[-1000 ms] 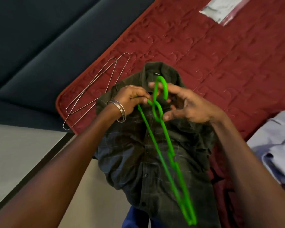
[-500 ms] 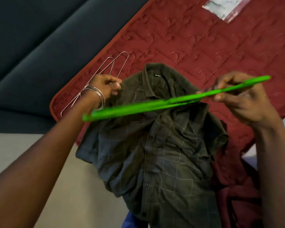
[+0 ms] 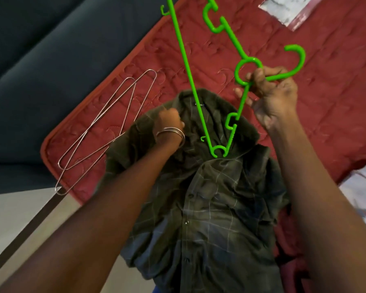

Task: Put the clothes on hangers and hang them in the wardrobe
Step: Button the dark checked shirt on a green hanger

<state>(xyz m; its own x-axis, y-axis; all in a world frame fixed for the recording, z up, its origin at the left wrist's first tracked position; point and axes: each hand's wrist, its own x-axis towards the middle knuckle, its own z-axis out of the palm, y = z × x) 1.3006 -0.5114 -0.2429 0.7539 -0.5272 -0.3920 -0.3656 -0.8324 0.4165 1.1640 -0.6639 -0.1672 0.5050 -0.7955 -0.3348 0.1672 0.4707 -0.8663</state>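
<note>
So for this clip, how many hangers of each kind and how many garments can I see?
Green plastic hanger, held by the right hand: 1
Metal wire hangers lying on the red quilt: at least 2, overlapping, exact count unclear
Dark checked shirt, gripped at the collar by the left hand: 1
Pale garment at the right edge: 1
Total: at least 5

Both arms reach forward, left hand (image 3: 169,123) curled low, right hand (image 3: 272,92) raised with fingers pinched.

red quilted bedspread (image 3: 304,115) covers the bed, dark teal wall (image 3: 51,49) runs behind it, pale floor (image 3: 13,218) lower left, lighting's pretty dim
</note>
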